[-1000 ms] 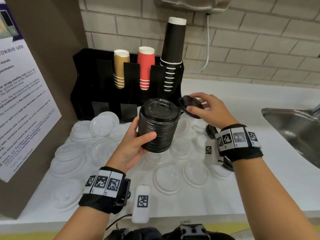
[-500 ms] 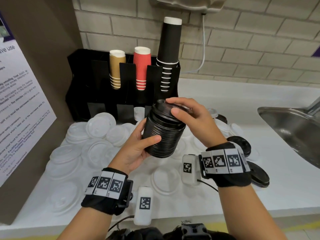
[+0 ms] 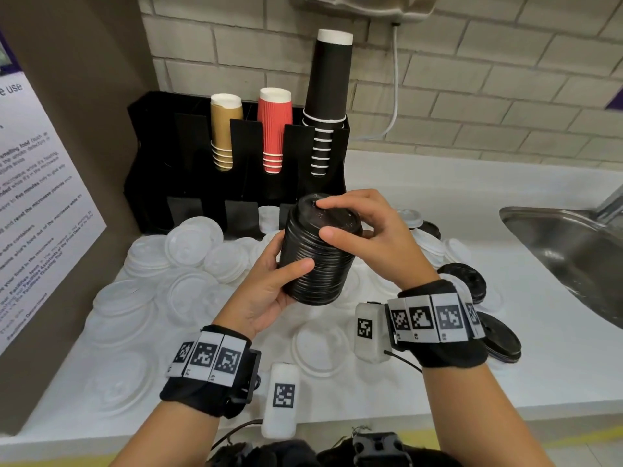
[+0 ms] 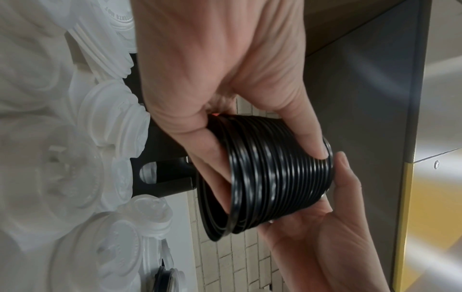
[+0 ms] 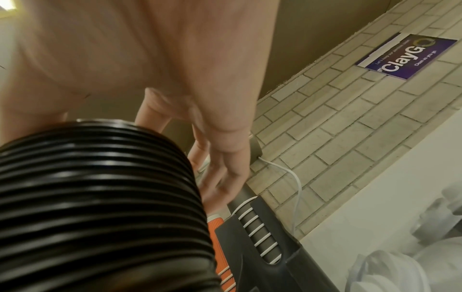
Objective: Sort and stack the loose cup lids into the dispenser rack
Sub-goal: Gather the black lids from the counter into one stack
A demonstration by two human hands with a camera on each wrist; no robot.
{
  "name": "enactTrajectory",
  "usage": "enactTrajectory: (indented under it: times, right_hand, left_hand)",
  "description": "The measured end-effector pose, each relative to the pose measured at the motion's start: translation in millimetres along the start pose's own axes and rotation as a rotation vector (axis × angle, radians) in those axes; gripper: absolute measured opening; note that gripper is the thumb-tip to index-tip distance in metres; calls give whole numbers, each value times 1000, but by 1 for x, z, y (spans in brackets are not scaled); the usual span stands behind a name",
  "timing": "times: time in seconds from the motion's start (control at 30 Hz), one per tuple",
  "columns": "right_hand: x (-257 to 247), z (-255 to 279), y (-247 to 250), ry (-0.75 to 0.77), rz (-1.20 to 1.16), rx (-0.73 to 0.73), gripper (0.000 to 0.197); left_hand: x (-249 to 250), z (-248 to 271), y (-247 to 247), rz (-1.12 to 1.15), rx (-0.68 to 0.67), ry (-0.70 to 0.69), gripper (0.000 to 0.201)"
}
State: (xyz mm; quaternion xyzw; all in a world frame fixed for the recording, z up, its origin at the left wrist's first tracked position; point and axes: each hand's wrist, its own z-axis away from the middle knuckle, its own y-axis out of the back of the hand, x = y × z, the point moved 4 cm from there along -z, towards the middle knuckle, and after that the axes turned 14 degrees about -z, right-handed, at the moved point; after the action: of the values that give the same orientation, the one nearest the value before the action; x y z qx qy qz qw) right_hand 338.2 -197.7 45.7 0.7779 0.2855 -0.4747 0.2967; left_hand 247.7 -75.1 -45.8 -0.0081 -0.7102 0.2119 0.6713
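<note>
Both forearms are bare. Each wrist wears a black fabric band (image 3: 205, 396) ringed with white tiles printed with black square codes (lower centre of the frame); a small white coded block (image 3: 282, 401) with thin black cable hangs beside each.

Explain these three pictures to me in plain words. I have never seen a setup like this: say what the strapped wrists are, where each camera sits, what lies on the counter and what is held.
No machine here: a person works bare-handed, wearing black wrist bands with printed markers. One camera sits on the head; one on each wrist looks along the fingers.

The left hand grips a tall stack of ribbed black plastic lids. The right hand curls over its top lid.

On the white counter lie many loose translucent white lids and a few black lids. Behind stands the black dispenser rack with paper cups, a steel sink to the right.
</note>
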Motion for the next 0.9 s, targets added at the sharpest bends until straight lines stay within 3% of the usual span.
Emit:
enactTrajectory:
  times: [0.2,0.37,0.43,0.53,0.63,0.77,0.83,0.9]
  right_hand:
    - [1,-1,1,-18,32,-21,31]
    - [-3,2,6,-24,62,-36,41]
    - [0,6,15,-45,53,18,43]
    - [13,17,46,-110,103,248,38]
    - [37,41,96,-363,336,412,43]
    - [70,86,153,-930,717,378,58]
    - [80,104,166,-1079,761,348,63]
    - [87,114,171,-1129,738,288,60]
  left_hand:
    - [-2,-1,-2,13,-9,-5,50]
    - [-2,-3,-4,10,-16,-24,62]
    - [-3,-6,-5,21,-15,-38,67]
    - [0,-12,-7,56,-29,-68,76]
    - [3,-16,-11,71,-38,-80,92]
    - [2,-22,-11,72,3,-85,53]
    - [1,-23,-14,53,-11,-82,50]
    - [1,-23,-17,42,-20,-77,51]
